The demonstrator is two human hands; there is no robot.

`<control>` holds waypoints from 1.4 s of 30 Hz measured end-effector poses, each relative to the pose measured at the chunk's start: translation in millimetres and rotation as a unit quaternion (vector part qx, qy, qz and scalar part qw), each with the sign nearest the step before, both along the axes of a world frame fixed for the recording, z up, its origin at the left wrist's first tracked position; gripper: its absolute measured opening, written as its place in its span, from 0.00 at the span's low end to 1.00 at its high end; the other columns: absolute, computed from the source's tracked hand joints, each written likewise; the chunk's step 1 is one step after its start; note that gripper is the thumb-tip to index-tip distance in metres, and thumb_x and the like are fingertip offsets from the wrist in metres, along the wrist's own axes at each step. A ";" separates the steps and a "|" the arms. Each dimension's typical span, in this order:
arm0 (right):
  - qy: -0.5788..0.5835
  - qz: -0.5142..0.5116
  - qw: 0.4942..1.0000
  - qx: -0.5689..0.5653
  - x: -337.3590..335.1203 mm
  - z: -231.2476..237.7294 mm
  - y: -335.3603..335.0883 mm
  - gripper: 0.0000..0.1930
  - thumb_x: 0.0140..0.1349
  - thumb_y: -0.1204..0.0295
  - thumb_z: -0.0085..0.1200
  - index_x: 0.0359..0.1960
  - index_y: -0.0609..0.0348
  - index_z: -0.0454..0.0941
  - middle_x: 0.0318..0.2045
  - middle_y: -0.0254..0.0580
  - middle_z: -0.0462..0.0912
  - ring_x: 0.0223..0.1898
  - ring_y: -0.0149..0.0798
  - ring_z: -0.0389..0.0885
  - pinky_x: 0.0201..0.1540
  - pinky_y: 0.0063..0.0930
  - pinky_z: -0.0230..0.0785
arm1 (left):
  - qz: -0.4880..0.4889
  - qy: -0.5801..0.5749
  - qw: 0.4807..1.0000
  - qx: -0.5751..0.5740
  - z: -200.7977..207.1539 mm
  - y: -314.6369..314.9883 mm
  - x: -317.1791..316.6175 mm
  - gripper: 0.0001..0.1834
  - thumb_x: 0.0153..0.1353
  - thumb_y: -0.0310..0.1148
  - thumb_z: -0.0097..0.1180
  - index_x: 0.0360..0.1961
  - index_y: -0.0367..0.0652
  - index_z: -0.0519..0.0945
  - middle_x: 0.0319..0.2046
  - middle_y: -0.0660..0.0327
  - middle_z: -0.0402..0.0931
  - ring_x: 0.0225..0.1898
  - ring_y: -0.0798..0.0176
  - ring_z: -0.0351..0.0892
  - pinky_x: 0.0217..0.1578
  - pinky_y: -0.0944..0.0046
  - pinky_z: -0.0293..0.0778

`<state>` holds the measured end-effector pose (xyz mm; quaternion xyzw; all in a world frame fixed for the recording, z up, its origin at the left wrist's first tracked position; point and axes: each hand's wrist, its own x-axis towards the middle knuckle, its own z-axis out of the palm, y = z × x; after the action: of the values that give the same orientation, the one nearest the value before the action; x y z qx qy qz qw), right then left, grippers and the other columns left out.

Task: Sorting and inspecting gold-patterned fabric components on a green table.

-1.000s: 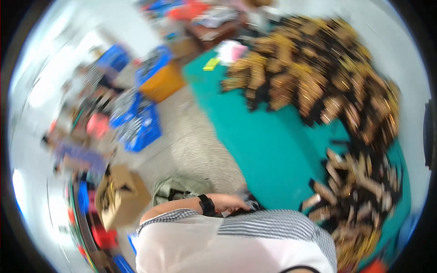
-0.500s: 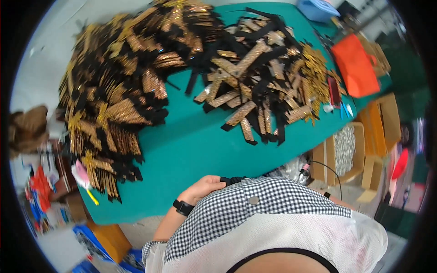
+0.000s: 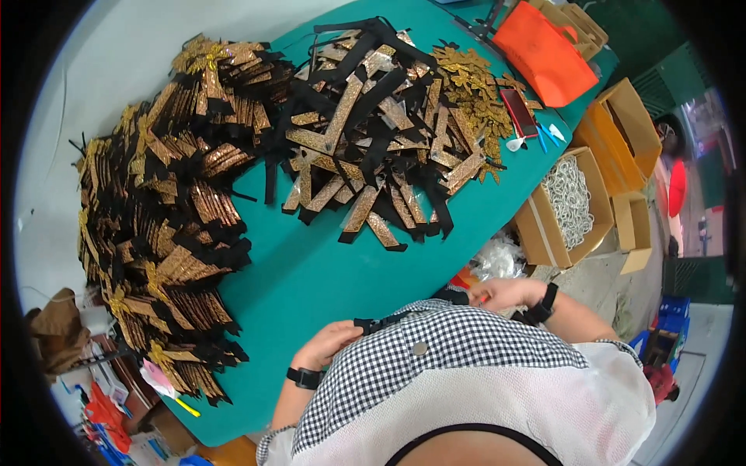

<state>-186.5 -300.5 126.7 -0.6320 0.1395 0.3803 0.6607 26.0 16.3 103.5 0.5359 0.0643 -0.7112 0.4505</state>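
Observation:
My left hand (image 3: 332, 342) is closed on one end of a black fabric band (image 3: 381, 321), close against the checked garment (image 3: 443, 334) at my waist. On the other side, my right hand (image 3: 509, 293) is closed at a black piece of the same kind (image 3: 452, 294); what lies inside its fingers is partly hidden. Whether the two black parts are one band cannot be seen, since the garment covers the middle. Beyond my hands, black strips with gold sequin panels (image 3: 361, 210) lie in a loose heap on the green table (image 3: 311, 279).
Bundled gold-and-black strips (image 3: 179, 248) line the table's left side. Gold bow-like pieces (image 3: 474, 93), a red phone-like object (image 3: 518, 113), blue-handled scissors (image 3: 548, 136) and an orange bag (image 3: 544, 54) lie far right. A carton of white rings (image 3: 571, 202) stands beside the table.
My right hand has come into view from beside my torso, up to the black piece. The left keeps its hold. The view has swung to the right.

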 end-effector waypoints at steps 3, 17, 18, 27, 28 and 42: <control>0.020 -0.009 1.000 -0.012 61.4 32.1 -28.8 0.18 0.53 0.69 0.54 0.44 0.64 0.72 0.35 0.37 0.78 0.36 0.27 0.74 0.41 0.22 0.66 | -0.121 -0.099 0.982 -0.102 19.2 -26.9 15.5 0.10 0.57 0.33 0.51 0.29 0.36 0.79 0.25 0.67 0.77 0.24 0.74 0.72 0.27 0.74 0.69; -0.633 -0.052 0.617 -0.465 304.8 21.7 -50.2 0.14 0.47 0.77 0.47 0.39 0.57 0.74 0.42 0.40 0.74 0.45 0.44 0.69 0.48 0.38 0.59 | 0.304 -0.573 0.752 0.115 -46.0 -222.9 120.3 0.31 0.45 0.38 0.61 0.49 0.35 0.66 0.30 0.52 0.77 0.29 0.57 0.77 0.32 0.62 0.72; -0.643 -0.031 0.569 -0.511 316.7 19.1 -54.7 0.16 0.45 0.77 0.48 0.39 0.56 0.74 0.43 0.38 0.73 0.46 0.41 0.68 0.49 0.40 0.57 | 0.284 -0.607 0.727 0.149 -43.2 -229.8 112.6 0.31 0.45 0.38 0.61 0.50 0.36 0.66 0.32 0.52 0.77 0.32 0.56 0.77 0.34 0.61 0.72; -0.722 0.085 0.492 -0.478 345.8 27.5 -80.0 0.11 0.48 0.73 0.49 0.36 0.53 0.75 0.36 0.35 0.72 0.47 0.40 0.66 0.51 0.41 0.52 | 0.256 -0.622 0.720 0.172 2.3 -197.3 87.3 0.16 0.50 0.39 0.55 0.37 0.40 0.78 0.29 0.55 0.78 0.31 0.59 0.78 0.35 0.62 0.72; -0.725 0.089 0.491 -0.474 348.1 23.4 -76.5 0.11 0.48 0.73 0.49 0.36 0.53 0.75 0.36 0.35 0.72 0.47 0.40 0.66 0.51 0.41 0.52 | 0.261 -0.621 0.718 0.175 5.8 -201.0 85.2 0.16 0.50 0.39 0.55 0.37 0.40 0.78 0.29 0.55 0.78 0.31 0.59 0.78 0.35 0.62 0.72; -0.635 -0.026 0.625 -0.454 280.9 55.2 -39.7 0.29 0.40 0.72 0.54 0.50 0.64 0.65 0.36 0.43 0.70 0.41 0.44 0.68 0.42 0.36 0.55 | 0.444 -0.467 0.718 -0.263 59.2 -250.4 53.3 0.20 0.61 0.33 0.49 0.52 0.35 0.65 0.42 0.63 0.70 0.42 0.73 0.69 0.44 0.72 0.66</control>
<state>94.5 -340.3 181.9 -0.9323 -0.1434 -0.2445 0.2245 79.3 -234.2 162.7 0.5697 -0.1136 -0.0769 0.8103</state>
